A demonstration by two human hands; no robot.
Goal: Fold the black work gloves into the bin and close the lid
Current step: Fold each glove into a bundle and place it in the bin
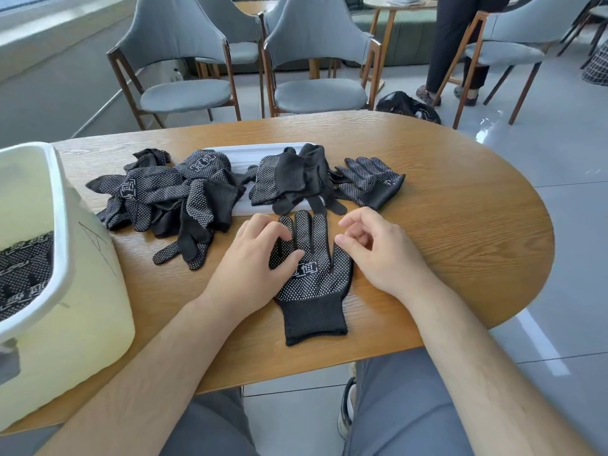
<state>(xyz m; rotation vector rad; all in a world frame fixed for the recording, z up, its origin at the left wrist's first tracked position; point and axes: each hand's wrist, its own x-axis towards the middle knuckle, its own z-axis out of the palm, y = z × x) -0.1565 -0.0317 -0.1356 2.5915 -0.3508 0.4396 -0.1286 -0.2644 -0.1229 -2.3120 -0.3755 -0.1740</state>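
Note:
One black work glove [312, 281] with white grip dots lies flat on the wooden table [460, 245], fingers pointing away from me, cuff toward me. My left hand [260, 261] rests on its left side, bent fingertips on the glove's fingers and thumb on its palm. My right hand [378, 251] hovers at the glove's right edge with loosely curled fingers and holds nothing. More black gloves lie in a tangled pile [171, 199] to the left. Another heap [289, 179] sits on the white lid [243, 154]. The pale bin [65, 291] stands at the left with gloves inside [23, 274].
A single dotted glove [371, 182] lies right of the lid. Grey chairs [316, 60] stand beyond the table's far edge, a black bag [408, 105] lies on the floor, and a person's legs [457, 44] show at the back right. My knees are under the near edge.

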